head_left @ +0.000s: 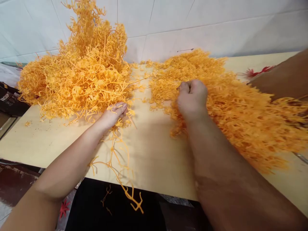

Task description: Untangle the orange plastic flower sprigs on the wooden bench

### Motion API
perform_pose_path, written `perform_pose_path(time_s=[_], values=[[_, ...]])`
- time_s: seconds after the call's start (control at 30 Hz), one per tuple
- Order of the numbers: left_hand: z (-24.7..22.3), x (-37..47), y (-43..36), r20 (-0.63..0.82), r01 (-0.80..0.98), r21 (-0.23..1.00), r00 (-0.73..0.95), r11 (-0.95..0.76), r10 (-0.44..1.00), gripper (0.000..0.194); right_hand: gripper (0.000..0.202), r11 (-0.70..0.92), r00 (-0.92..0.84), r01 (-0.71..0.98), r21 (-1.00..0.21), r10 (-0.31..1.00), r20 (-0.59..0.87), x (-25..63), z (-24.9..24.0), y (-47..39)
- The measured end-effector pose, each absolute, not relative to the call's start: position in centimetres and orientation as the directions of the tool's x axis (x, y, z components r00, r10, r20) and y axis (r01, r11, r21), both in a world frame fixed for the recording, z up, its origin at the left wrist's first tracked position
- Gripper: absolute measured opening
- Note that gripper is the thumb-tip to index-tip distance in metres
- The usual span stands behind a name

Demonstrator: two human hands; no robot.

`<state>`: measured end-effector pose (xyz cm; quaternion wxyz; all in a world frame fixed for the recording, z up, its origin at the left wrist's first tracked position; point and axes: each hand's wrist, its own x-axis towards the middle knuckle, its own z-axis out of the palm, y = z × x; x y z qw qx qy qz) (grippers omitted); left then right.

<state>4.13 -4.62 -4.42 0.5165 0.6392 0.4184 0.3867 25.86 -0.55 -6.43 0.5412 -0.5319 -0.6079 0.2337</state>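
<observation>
My left hand (115, 114) is closed with thumb and fingers together on orange plastic sprigs, at the front edge of a tall heap of tangled orange artificial foliage (84, 77). Thin branched stems (113, 157) dangle below that hand, over the table's front edge. To the right, my right hand (192, 98) makes a fist on a wide, blurred spread of orange plastic sprigs (245, 118). The stems inside its grip are hidden by the fingers.
Both heaps rest on a pale wooden table (154, 154) against a white tiled wall (168, 19). A brown cardboard piece (284, 75) and red leaf shapes (257, 71) lie at the right. A black box (9, 99) stands at the left.
</observation>
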Motion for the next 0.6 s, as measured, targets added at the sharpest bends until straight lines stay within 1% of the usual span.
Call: perform_pose_path(time_s=[0.03,0.07,0.1,0.13,0.17,0.2,0.23,0.3,0.37,0.43,0.5,0.6], values=[[-4.5,4.2,-4.6,0.066,0.130,0.985,0.344,-0.117,0.936,0.034,0.024,0.259,0.271,0.401,-0.879,0.883,0.384,25.8,-6.1,-1.0],[-4.5,4.3,-4.5,0.067,0.131,0.984,0.336,-0.117,0.940,0.034,0.019,0.229,0.297,0.392,-0.891,0.885,0.358,25.4,-5.7,-1.6],[-4.6,4.4,-4.4,0.068,0.134,0.984,0.325,-0.117,0.943,0.034,0.016,0.216,0.245,0.377,-0.901,0.915,0.322,24.6,-5.2,-2.2],[-4.7,4.5,-4.3,0.069,0.134,0.984,0.311,-0.116,0.948,0.033,0.016,0.219,0.081,0.353,-0.910,0.962,0.262,23.6,-4.8,-2.8],[-4.8,4.7,-4.2,0.074,0.127,0.985,0.294,-0.115,0.953,0.033,0.018,0.219,-0.097,0.328,-0.919,0.976,0.197,22.6,-4.4,-3.3],[-4.9,4.8,-4.1,0.079,0.118,0.986,0.276,-0.115,0.958,0.033,0.022,0.202,-0.242,0.311,-0.929,0.962,0.128,21.8,-4.1,-3.8],[-5.0,4.8,-4.1,0.081,0.109,0.988,0.263,-0.113,0.961,0.033,0.024,0.178,-0.334,0.303,-0.936,0.940,0.070,21.0,-4.0,-4.1],[-5.1,4.9,-4.0,0.076,0.090,0.991,0.247,-0.101,0.966,0.031,0.026,0.138,-0.380,0.296,-0.945,0.925,0.017,20.2,-4.0,-4.3],[-5.3,4.9,-4.0,0.066,0.064,0.994,0.228,-0.083,0.971,0.029,0.027,0.142,-0.382,0.276,-0.951,0.924,0.027,20.0,-4.2,-4.2],[-5.4,4.9,-4.0,0.077,0.062,0.994,0.232,-0.094,0.970,0.030,0.028,0.194,-0.377,0.258,-0.946,0.922,0.086,20.1,-4.5,-4.0],[-5.4,4.8,-4.0,0.104,0.100,0.986,0.273,-0.136,0.956,0.034,0.027,0.256,-0.313,0.251,-0.934,0.934,0.172,20.2,-4.8,-3.6],[-5.5,4.7,-4.0,0.133,0.154,0.968,0.349,-0.197,0.928,0.036,0.018,0.324,-0.192,0.279,-0.904,0.941,0.278,20.1,-5.4,-2.9]])
